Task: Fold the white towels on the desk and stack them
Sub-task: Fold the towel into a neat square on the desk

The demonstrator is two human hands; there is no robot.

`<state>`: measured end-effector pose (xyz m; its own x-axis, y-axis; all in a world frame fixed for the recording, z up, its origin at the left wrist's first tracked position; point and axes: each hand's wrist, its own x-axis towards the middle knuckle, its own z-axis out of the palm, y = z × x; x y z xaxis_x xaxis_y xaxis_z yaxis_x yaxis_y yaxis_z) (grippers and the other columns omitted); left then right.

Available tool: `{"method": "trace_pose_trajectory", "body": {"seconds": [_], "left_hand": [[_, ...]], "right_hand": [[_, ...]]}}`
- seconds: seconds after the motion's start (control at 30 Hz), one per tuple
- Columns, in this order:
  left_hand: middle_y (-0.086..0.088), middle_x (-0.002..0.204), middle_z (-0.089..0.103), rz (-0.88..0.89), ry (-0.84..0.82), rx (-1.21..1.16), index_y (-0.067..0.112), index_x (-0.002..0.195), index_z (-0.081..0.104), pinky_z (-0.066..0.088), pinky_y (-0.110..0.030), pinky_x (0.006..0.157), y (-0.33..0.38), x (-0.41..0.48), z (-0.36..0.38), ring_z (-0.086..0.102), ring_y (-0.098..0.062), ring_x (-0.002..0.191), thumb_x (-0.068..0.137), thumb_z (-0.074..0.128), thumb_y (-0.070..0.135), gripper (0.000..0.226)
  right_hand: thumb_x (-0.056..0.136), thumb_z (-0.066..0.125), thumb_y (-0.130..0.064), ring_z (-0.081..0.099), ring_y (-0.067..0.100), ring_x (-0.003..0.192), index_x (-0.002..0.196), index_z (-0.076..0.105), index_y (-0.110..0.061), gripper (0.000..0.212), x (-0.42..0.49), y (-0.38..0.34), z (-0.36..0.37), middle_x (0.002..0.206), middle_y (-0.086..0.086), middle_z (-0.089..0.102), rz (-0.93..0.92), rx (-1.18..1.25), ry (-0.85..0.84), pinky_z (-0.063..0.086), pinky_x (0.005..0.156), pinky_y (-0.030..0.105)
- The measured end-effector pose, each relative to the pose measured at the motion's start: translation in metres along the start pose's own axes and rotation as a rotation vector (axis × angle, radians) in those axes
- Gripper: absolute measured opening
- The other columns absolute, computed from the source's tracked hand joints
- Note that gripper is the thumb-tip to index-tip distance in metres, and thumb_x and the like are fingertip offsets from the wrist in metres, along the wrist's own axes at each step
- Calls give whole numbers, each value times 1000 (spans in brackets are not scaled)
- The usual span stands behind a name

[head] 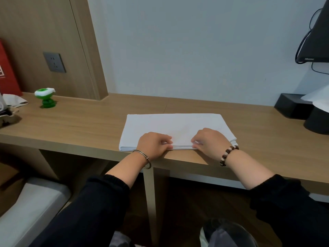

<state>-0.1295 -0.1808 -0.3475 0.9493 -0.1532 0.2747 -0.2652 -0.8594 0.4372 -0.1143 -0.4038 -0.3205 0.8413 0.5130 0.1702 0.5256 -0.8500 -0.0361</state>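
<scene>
A white towel (175,126) lies folded into a flat rectangle on the wooden desk (85,125), its layered near edge close to the desk's front edge. My left hand (154,144) sits at that near edge left of the middle, fingers curled and pinching the layers. My right hand (210,140) is at the same edge right of the middle, its fingertips pinching the layered edge too. Both hands are close together, about a hand's width apart.
A green and white bottle-shaped item (46,98) stands at the desk's back left, near a red box (8,75) and crumpled paper (13,100). Black boxes (293,107) with white tissue sit at the far right under a dark monitor (318,32). A grey cushion (30,207) is lower left.
</scene>
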Motion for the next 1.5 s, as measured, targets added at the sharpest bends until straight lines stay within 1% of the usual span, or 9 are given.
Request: {"method": "trace_pose_trajectory", "body": {"seconds": [0.13,0.37,0.53,0.67,0.8,1.03,1.13,1.33,1.5], "left_hand": [[19,119,64,-25,5,-25,29,93,74,46,-26,90,0,0,2,59,-5,106,83,68,38,15],[17,121,63,-22,-14,-17,29,98,74,47,-27,89,0,-2,1,58,-7,107,87,63,39,18],[15,122,63,-19,-24,15,26,98,74,46,-27,91,5,0,-1,59,-9,108,86,65,36,17],[8,114,68,21,-56,52,20,97,74,45,-25,91,9,5,-10,60,-13,105,87,65,26,15],[3,99,66,122,-41,196,17,92,73,40,-25,73,14,7,-15,52,-15,99,89,60,21,13],[4,95,61,221,-32,311,16,89,69,40,-27,68,20,6,-21,49,-15,95,91,56,20,13],[2,92,57,270,-64,393,16,85,63,34,-25,62,20,-1,-14,51,-17,90,92,50,17,15],[2,90,59,228,-30,301,15,82,62,42,-28,65,14,-5,-10,50,-16,83,90,51,16,13],[7,84,57,213,-37,244,19,76,58,35,-22,64,11,-4,-9,49,-12,80,87,57,18,12]], "right_hand": [[92,44,-13,46,19,77,68,51,-15,25,2,-4,-3,76,-2,50,-42,-24,1,33,64,27],[97,41,-12,52,20,92,93,64,-9,24,-2,-6,2,97,2,62,-74,-45,138,42,75,30],[97,42,-11,52,24,90,87,61,-7,21,-15,-5,13,94,6,61,-99,-3,143,41,70,32],[96,43,-10,51,21,92,88,59,-11,18,-13,-7,14,97,3,59,-96,-55,132,36,66,27],[95,44,-9,49,18,91,88,55,-16,15,-12,-11,17,95,-1,56,-65,-109,127,29,62,24],[93,44,-6,48,16,91,88,55,-17,17,-11,-15,19,96,-2,55,-7,-117,146,31,60,25],[92,45,-5,48,16,92,91,56,-18,17,-11,-15,20,98,-2,55,0,-106,156,32,61,24],[87,46,0,51,19,100,100,59,-19,26,-10,4,4,107,-2,57,17,-63,58,36,72,24],[89,41,-1,48,19,97,100,55,-19,26,-19,18,1,102,-1,54,148,-128,60,34,66,27]]}}
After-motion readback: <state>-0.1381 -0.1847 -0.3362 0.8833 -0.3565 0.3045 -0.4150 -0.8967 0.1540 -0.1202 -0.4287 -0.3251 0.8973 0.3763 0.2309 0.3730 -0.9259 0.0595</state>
